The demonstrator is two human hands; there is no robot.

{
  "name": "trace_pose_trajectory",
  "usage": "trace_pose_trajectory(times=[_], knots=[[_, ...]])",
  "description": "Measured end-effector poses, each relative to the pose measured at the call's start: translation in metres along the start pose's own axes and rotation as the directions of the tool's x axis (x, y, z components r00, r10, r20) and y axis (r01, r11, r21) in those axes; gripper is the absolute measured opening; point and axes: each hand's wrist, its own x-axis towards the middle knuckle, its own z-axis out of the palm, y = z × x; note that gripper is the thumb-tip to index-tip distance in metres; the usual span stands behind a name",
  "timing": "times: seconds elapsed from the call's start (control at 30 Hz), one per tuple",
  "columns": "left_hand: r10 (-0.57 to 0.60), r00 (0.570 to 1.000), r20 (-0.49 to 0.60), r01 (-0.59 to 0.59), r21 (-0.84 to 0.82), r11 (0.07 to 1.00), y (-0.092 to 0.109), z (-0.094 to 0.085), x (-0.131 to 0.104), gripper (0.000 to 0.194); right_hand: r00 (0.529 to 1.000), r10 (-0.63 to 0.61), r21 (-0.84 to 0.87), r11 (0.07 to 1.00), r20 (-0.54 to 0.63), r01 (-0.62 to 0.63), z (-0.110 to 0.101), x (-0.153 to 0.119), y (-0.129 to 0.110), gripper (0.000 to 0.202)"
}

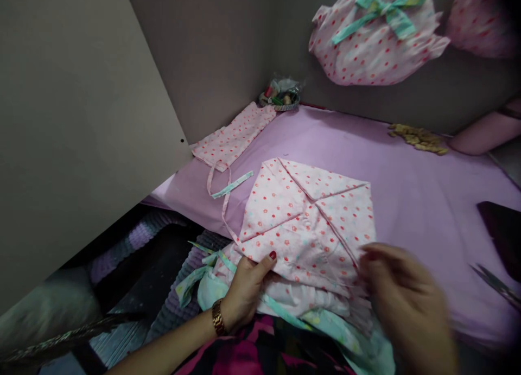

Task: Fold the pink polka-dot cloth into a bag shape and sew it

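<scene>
A pale pink cloth piece (pixel 280 207) with small red prints and sewn diagonal seams lies spread over my lap and the table's near edge. My left hand (pixel 248 288) grips its lower edge, thumb on top and the other fingers hidden underneath. At the right edge of the cloth is my right hand (pixel 402 299), blurred, with thumb and forefinger pinched together. Whatever sits in that pinch is too smeared to make out. Below the printed cloth hang gathered white fabric and mint-green strips (pixel 325 321). A thin pink tie (pixel 225 212) runs from the cloth's left side.
Scissors (pixel 496 285) and a dark flat object (pixel 500 234) lie on the lilac-covered table (pixel 419 217) at right. Folded dotted cloth (pixel 240 133) and a small basket of thread (pixel 283 95) stand at the back. A dotted piece with a green bow (pixel 374 38) hangs on the wall.
</scene>
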Motion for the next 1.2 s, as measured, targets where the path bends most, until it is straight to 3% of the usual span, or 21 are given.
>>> trace_pose_trajectory(times=[0.1,0.17,0.37,0.57,0.73,1.2], knots=[[-0.039,0.999,0.018,0.039,-0.008,0.999,0.001,-0.001,-0.001,0.050,0.954,-0.053,-0.006,0.998,0.294,0.057,0.039,-0.004,-0.009,0.017],[-0.061,0.998,0.034,0.061,-0.004,0.998,0.002,-0.002,-0.001,0.051,0.922,-0.076,-0.025,0.995,0.381,0.093,0.053,-0.009,-0.013,0.020],[-0.048,0.998,0.032,0.048,0.006,0.999,0.002,-0.003,0.000,0.052,0.915,-0.070,-0.097,0.988,0.397,0.117,0.053,-0.013,-0.008,0.021],[-0.042,0.999,-0.001,0.042,0.021,0.999,0.002,-0.004,0.000,0.041,0.915,-0.112,-0.147,0.973,0.388,0.181,0.055,-0.013,-0.010,0.021],[-0.049,0.998,-0.027,0.051,0.062,0.997,0.000,-0.005,0.001,0.029,0.902,-0.132,-0.134,0.970,0.411,0.204,0.055,-0.015,-0.007,0.023],[-0.037,0.999,-0.011,0.038,0.081,0.996,0.000,-0.006,0.002,0.025,0.907,-0.149,-0.126,0.969,0.394,0.214,0.058,-0.014,-0.008,0.026]])
